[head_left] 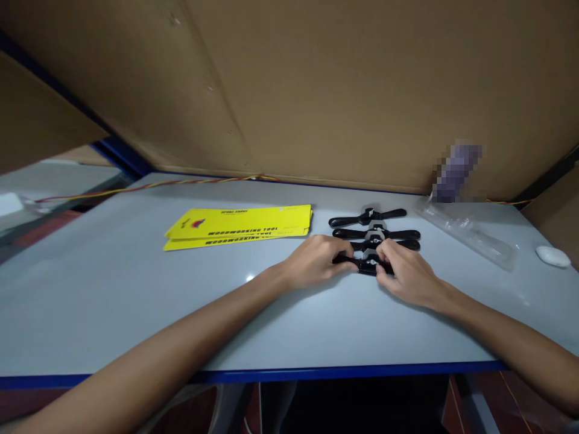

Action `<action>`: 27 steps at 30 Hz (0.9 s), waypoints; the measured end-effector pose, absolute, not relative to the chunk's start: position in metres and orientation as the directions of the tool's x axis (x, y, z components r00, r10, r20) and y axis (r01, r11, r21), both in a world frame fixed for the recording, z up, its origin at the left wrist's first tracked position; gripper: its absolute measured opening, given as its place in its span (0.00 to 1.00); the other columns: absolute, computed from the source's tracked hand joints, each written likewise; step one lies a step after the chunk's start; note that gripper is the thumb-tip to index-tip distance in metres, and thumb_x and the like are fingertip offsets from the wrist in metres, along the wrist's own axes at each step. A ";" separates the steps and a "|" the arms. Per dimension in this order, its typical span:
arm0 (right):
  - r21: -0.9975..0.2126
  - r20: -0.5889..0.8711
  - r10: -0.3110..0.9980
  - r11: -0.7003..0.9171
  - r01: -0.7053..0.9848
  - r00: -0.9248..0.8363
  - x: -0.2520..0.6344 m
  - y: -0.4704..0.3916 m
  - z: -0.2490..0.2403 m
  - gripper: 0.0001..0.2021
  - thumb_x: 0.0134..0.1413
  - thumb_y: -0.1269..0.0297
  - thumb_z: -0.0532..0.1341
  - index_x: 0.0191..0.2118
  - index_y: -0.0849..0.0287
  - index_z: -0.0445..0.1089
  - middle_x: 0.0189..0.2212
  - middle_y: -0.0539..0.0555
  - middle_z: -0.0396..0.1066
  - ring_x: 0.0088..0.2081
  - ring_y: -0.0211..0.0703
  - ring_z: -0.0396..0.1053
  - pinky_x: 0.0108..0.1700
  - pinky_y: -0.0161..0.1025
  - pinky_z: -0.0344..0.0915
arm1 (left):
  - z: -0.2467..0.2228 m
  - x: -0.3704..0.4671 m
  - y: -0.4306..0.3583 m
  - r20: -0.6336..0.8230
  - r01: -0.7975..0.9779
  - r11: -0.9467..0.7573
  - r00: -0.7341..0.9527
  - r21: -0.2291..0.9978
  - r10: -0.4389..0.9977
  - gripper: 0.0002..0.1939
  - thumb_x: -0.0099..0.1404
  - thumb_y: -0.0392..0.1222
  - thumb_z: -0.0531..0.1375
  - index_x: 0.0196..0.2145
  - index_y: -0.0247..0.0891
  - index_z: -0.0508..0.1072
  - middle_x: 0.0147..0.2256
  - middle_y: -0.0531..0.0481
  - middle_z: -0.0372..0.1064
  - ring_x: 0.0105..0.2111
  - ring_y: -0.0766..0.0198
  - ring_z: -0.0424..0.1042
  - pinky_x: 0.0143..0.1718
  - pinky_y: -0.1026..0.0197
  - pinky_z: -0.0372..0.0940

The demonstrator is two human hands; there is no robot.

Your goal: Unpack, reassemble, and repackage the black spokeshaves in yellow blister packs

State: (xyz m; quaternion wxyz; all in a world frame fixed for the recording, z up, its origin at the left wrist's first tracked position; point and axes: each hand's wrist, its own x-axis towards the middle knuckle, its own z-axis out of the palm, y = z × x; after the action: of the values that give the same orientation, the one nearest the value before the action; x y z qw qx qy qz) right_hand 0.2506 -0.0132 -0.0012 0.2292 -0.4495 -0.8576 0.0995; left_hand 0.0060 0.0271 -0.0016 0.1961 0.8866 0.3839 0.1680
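My left hand (319, 260) and my right hand (406, 271) are closed on the two ends of the nearest black spokeshave (368, 265), which lies on the table. Its metal blade part shows between my fingers; both handles are mostly covered. Just beyond it, more black spokeshaves lie in a row, one behind another, the farthest one (368, 217) tilted a little. Left of my left hand lies a stack of yellow cards (244, 220) printed "WOODWORKING TOOL" and "SPOKE SHAVE".
Clear plastic packaging (470, 232) lies right of the tools, near a pixelated purple item (456, 173). A white rounded object (552, 257) sits at the right edge. Brown board walls (316, 90) enclose the back, with a red and yellow wire (181, 182) along the table's rear.
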 end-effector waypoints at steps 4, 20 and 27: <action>-0.427 0.306 0.794 0.607 0.670 -0.525 0.255 -0.012 0.000 0.03 0.63 0.69 0.51 0.38 0.53 0.57 0.31 0.51 0.68 0.30 0.41 0.64 0.34 0.40 0.59 | -0.003 0.004 0.028 0.146 0.603 -0.631 0.656 0.488 0.740 0.14 0.67 0.50 0.64 0.39 0.35 0.80 0.26 0.51 0.74 0.25 0.65 0.66 0.29 0.61 0.57; -0.376 0.377 0.695 0.719 0.585 -0.612 0.261 -0.008 -0.003 0.12 0.73 0.59 0.55 0.45 0.57 0.75 0.38 0.55 0.73 0.37 0.43 0.72 0.41 0.41 0.68 | -0.003 0.004 0.027 0.170 0.586 -0.656 0.671 0.476 0.722 0.14 0.68 0.50 0.62 0.39 0.37 0.80 0.26 0.51 0.74 0.24 0.66 0.66 0.28 0.62 0.57; -0.304 0.323 0.619 0.784 0.541 -0.716 0.266 -0.009 0.000 0.09 0.68 0.61 0.60 0.44 0.56 0.78 0.42 0.56 0.69 0.32 0.38 0.66 0.35 0.40 0.66 | -0.001 0.005 0.026 0.165 0.599 -0.652 0.665 0.466 0.728 0.13 0.68 0.50 0.63 0.39 0.37 0.80 0.26 0.51 0.74 0.23 0.66 0.65 0.27 0.62 0.56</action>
State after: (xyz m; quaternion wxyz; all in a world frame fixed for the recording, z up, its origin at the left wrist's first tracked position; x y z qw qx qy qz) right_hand 0.2664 -0.0091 0.0005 0.2075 -0.3150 -0.9213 0.0942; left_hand 0.0053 0.0255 -0.0014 0.1894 0.8925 0.3717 0.1715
